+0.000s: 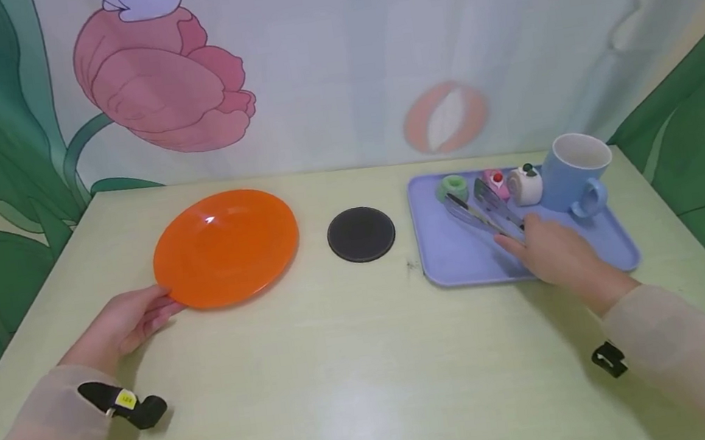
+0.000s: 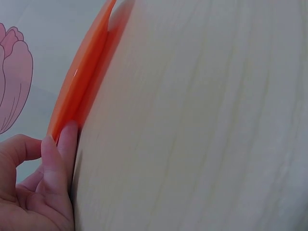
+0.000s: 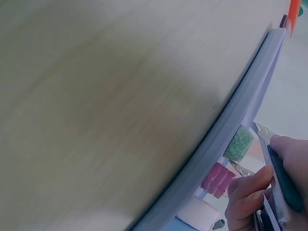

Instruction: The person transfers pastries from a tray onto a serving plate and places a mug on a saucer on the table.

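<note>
My left hand [image 1: 132, 322] pinches the near-left rim of an orange plate [image 1: 225, 248] between thumb and fingers. In the left wrist view the plate [image 2: 82, 77] sits close to the tabletop, with fingertips under its rim. Over the lavender tray [image 1: 467, 280], my right hand [image 1: 560, 252] grips a pair of tongs [image 1: 471, 215], whose two arms are spread and point toward the tray's back left. Near the tong tips lie a green toy donut [image 1: 453, 187] and a pink toy cake [image 1: 496, 185] with a red top. A white toy cake roll [image 1: 526, 186] is beside them.
At the tray's right end stands a blue mug [image 1: 576, 172], handle facing forward. A round black coaster [image 1: 361, 234] lies between plate and tray. Behind the table [image 1: 345, 369] hangs a printed curtain [image 1: 331, 59].
</note>
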`<state>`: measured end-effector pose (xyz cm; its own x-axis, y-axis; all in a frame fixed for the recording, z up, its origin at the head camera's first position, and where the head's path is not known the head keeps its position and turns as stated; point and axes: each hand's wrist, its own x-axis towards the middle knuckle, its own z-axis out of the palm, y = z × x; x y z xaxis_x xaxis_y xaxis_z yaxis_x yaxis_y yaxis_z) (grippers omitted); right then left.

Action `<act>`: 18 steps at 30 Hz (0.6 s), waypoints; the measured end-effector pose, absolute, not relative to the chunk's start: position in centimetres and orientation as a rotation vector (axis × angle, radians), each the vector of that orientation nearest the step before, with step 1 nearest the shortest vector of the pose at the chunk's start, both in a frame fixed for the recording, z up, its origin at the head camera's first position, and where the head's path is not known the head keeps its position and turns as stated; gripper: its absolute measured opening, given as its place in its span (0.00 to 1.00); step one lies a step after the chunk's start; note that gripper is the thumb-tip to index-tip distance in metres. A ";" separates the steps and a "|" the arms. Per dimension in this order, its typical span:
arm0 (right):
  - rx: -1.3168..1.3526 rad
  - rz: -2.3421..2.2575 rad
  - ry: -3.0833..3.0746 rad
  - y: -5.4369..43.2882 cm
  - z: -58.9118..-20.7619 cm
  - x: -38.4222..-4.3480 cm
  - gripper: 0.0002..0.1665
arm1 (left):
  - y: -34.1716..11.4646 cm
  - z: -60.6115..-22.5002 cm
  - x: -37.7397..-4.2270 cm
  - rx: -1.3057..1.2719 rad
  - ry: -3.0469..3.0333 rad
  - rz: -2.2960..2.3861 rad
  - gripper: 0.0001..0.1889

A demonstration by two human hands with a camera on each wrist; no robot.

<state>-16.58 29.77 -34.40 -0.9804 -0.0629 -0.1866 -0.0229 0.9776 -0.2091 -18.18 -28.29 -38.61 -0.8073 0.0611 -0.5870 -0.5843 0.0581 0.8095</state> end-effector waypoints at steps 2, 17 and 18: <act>-0.069 -0.308 2.934 29.6 -34.5 -16.8 0.43 | -28.5 -38.6 -18.2 -0.523 1.873 1.795 0.35; -0.076 -0.267 2.934 29.5 -34.4 -17.3 0.41 | -28.6 -38.7 -18.2 -0.527 1.845 1.822 0.35; -0.077 -0.262 2.936 29.6 -34.5 -17.3 0.40 | -28.5 -38.7 -18.2 -0.529 1.849 1.818 0.35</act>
<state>-17.35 29.57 -34.47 -0.9802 -0.0688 -0.1858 -0.0348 0.9830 -0.1805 -18.16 -28.53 -38.67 -0.8047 0.0642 -0.5902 -0.5891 0.0378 0.8072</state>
